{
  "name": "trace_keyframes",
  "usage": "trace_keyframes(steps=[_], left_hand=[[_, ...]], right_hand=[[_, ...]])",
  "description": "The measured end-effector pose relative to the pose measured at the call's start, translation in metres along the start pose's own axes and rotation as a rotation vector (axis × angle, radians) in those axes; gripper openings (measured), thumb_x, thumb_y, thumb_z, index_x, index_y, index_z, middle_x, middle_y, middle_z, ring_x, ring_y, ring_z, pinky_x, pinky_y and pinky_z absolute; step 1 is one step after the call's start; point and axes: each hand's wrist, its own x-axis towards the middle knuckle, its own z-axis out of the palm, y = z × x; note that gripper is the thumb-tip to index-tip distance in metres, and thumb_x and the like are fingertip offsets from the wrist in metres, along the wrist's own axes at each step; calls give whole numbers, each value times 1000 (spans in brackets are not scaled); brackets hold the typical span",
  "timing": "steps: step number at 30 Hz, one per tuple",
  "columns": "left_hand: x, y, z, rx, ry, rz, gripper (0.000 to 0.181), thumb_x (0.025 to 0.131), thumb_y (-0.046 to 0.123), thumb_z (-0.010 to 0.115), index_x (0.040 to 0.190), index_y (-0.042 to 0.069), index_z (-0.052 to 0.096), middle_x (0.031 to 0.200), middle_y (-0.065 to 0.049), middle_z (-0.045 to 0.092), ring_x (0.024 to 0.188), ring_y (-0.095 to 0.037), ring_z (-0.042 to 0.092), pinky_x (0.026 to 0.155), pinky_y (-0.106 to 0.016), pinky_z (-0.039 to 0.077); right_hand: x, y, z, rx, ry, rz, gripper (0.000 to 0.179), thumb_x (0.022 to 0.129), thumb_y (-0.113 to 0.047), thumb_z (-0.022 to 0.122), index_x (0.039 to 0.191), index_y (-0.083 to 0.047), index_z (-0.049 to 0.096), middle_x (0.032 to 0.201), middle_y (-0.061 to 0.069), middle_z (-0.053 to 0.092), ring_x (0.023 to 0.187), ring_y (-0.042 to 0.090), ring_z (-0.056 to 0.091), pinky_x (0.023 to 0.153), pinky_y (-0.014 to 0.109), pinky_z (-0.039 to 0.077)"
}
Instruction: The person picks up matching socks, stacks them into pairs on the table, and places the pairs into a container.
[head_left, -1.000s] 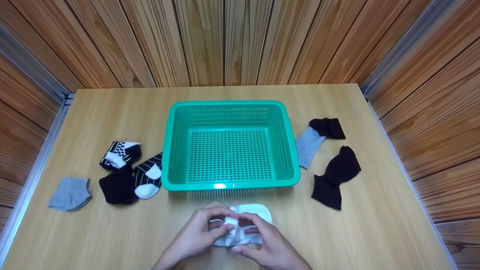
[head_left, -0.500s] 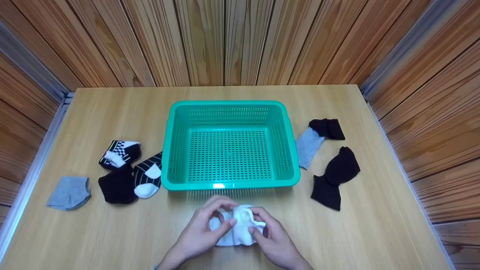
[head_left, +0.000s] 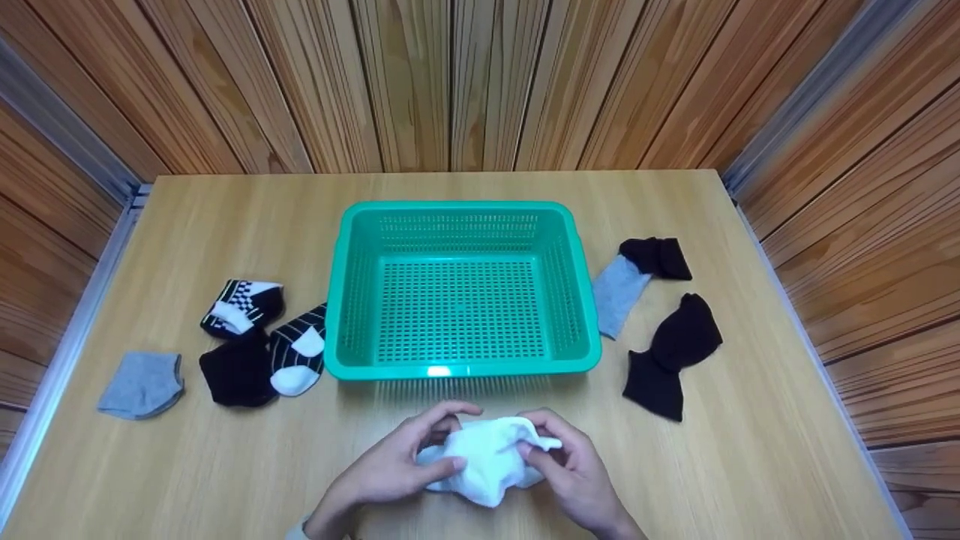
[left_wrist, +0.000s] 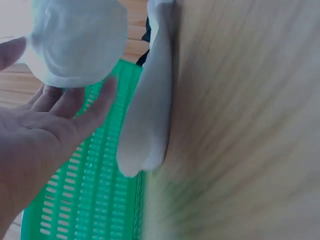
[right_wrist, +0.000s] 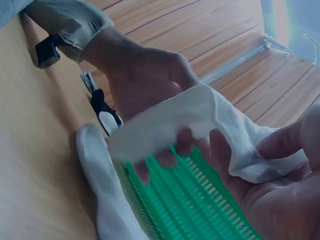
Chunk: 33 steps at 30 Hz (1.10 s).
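A white sock (head_left: pixel 489 459) is held up between both hands near the table's front. My left hand (head_left: pixel 401 459) grips its left part, with the thumb in front and the fingers behind. The right hand (head_left: pixel 577 469) pinches the sock's edge between thumb and fingers. In the left wrist view, the sock (left_wrist: pixel 77 45) is rounded out above the left fingers. Beneath it, a second pale sock (left_wrist: pixel 147 105) lies on the table, apart from the held one. The right wrist view shows the held sock (right_wrist: pixel 172 117) stretched from the left hand (right_wrist: pixel 145 82) to the right hand (right_wrist: pixel 280 205).
A green perforated basket (head_left: pixel 461 370) stands behind the hands. On the left lie a grey sock (head_left: pixel 141 385), a black sock (head_left: pixel 238 373) and patterned socks (head_left: pixel 251 304). To the right are a grey and black sock bundle (head_left: pixel 621 289) and black socks (head_left: pixel 675 352).
The white sock has been raised off the other pale sock and spread wider. My right hand has shifted slightly right, pulling its edge, while the left keeps its hold.
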Motion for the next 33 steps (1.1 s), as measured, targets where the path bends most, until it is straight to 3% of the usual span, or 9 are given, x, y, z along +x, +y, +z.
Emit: trace_keyframes(steps=[3,6,10,17,22,24,33], left_hand=[[-3,1,-6,-10,46,-41,45,101,25,70,142,20,53,128,-7,67,119,-20,64,101,-27,52],[-9,4,-13,19,102,-72,40,100,28,71,136,19,56,130,-7,64,120,-23,62,97,-30,52],[-14,5,-18,115,143,-86,39,99,31,73,133,19,58,129,-6,62,119,-22,58,95,-29,51],[-15,7,-20,255,158,-166,40,97,24,75,134,16,61,124,-2,67,118,-21,62,103,-43,54],[-15,8,-14,360,141,-201,43,93,20,78,133,15,63,133,-8,68,129,-33,62,112,-60,47],[-15,9,-11,409,143,-211,44,92,19,79,133,14,64,137,-10,67,136,-35,59,115,-62,44],[-11,8,-10,516,142,-324,51,91,21,80,139,14,62,135,-11,68,126,-30,65,106,-59,52]], right_hand=[[0,-1,-4,-44,77,122,22,101,-1,63,120,10,62,115,2,67,104,7,66,87,21,57],[-1,0,-11,-99,128,269,26,98,-5,69,119,9,63,111,9,68,88,6,68,74,19,56],[-4,3,-19,-225,108,352,33,96,-10,74,122,6,61,102,10,68,75,3,62,65,16,51],[-8,14,-27,-544,15,272,35,95,-14,76,124,-2,61,88,-2,60,67,-2,53,62,19,49],[-7,18,-28,-707,-32,265,38,94,-12,77,127,-4,62,92,-4,62,71,-4,52,65,19,49],[-7,19,-28,-739,-45,266,39,93,-11,78,128,-4,62,94,-3,62,73,-4,53,66,20,49],[-6,22,-30,-780,-28,282,43,93,-12,78,131,-2,61,89,-4,64,71,-4,54,64,21,49]])
